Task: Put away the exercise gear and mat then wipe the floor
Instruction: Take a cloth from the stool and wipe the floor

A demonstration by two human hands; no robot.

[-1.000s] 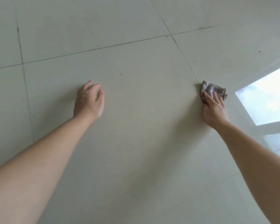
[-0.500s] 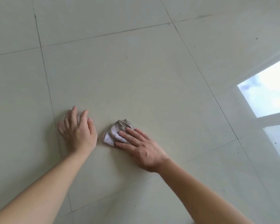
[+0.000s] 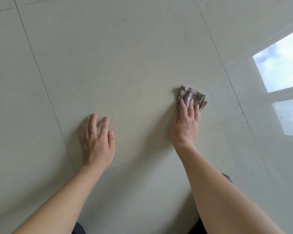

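Pressing flat on a crumpled grey-brown cloth (image 3: 191,97) with the right hand (image 3: 184,127), fingers (image 3: 183,107) extended together over its near half, not curled or pinched around it, so pinning rather than gripping. Leaving the far, bunched folds of the cloth poking out beyond the fingertips, resting on the pale tiled floor (image 3: 134,56). Bracing with the left hand (image 3: 96,142), well off to the left of the pressing hand, palm down on the tile, fingers spread apart and holding nothing. Showing no exercise gear or mat anywhere, so probably working through the wiping part of the job. Judging the cloth as light, soft and limp: likely bunching and rolling under the palm rather than sliding as a flat pad, and possibly slipping out from under the fingers on such a glossy tile if pressure eases. Suggesting a hold across the middle of the wad, with fingertips over the leading folds and the heel of the palm on the trailing edge, keeping it spread wide. Noting a few dark specks on the tile nearer than the pressing hand and to its right, seemingly not yet wiped. Catching a bright window reflection (image 3: 281,68) on the floor far to the right of the cloth, hinting at a slick surface.
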